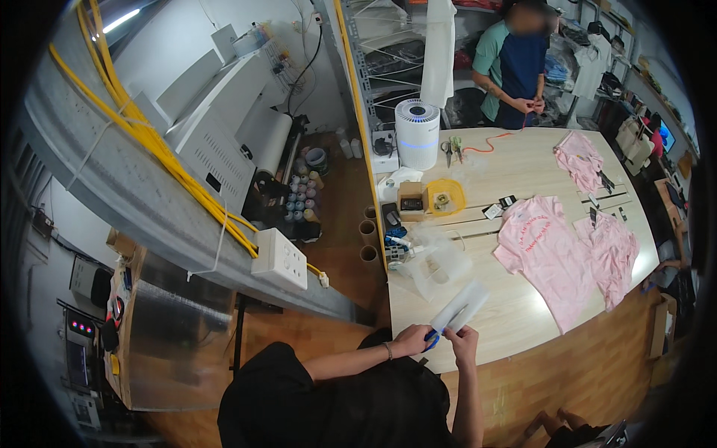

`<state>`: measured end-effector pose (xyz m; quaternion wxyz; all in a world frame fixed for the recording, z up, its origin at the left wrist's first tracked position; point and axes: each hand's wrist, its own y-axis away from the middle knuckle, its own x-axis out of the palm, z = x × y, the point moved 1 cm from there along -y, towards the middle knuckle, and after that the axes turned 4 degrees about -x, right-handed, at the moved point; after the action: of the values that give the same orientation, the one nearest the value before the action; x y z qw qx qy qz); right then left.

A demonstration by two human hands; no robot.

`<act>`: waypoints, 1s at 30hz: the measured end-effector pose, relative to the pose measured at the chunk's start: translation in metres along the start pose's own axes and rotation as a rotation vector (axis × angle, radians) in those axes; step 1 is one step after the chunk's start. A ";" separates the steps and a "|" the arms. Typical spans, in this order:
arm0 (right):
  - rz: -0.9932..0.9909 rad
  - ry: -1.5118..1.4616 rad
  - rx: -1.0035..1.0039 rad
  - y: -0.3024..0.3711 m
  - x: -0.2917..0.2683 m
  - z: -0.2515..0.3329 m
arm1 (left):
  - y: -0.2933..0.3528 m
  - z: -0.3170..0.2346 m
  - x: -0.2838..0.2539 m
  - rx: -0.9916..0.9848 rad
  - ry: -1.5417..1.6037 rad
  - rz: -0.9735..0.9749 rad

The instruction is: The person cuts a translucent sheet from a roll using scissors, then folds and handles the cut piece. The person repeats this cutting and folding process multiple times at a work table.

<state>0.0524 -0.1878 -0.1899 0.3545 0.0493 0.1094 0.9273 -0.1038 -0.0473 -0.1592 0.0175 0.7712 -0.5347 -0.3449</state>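
At the table's (515,328) near edge, my left hand (413,340) is closed on blue-handled scissors (432,340) and my right hand (464,340) pinches the clear plastic sheet (461,308). That slippery film could buckle, skewing the cut or nicking my fingers.

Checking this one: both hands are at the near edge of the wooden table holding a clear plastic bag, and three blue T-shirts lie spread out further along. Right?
Not quite: the three T-shirts are pink, not blue, as the head view shows. The rest holds: the left hand and right hand hold the clear plastic bag at the near edge of the wooden table.
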 end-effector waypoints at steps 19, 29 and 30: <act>-0.302 -0.042 -0.149 -0.051 -0.062 0.082 | -0.036 0.099 0.013 -0.064 -0.428 0.090; -0.141 0.137 -0.101 -0.026 -0.002 -0.021 | -0.064 0.081 0.008 0.118 -0.768 0.135; -0.162 0.030 -0.150 -0.021 -0.002 -0.032 | -0.068 0.085 0.012 0.147 -0.786 0.130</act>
<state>0.0618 -0.1790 -0.2263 0.4294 -0.0001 0.0485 0.9018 -0.0935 0.0012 -0.2571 -0.2216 0.5445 -0.5716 -0.5725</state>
